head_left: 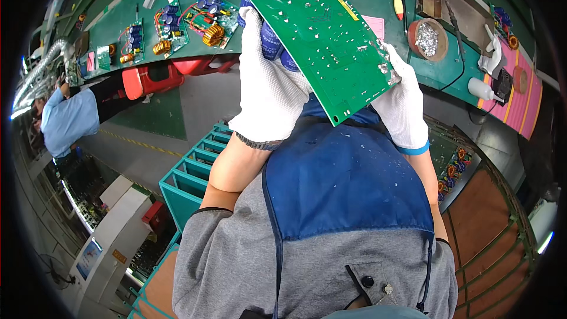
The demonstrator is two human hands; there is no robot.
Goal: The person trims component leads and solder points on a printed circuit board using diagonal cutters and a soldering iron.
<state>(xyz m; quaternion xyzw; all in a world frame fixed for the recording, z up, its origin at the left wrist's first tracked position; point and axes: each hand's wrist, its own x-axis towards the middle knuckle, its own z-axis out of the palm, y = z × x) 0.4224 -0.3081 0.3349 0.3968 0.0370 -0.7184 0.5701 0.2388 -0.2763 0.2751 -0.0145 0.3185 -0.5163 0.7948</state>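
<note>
**Green circuit board held solder side up**

The left hand (269, 91) and right hand (401, 103), both in white gloves, grip the green circuit board (313, 29) by opposite edges, fingers closed around it, above the green workbench (366, 0). Its long axis runs from upper left to lower right. Blue capacitors (271, 44) underneath are mostly hidden. A teal rack (195, 171) stands on the grey floor beside the person.
</note>
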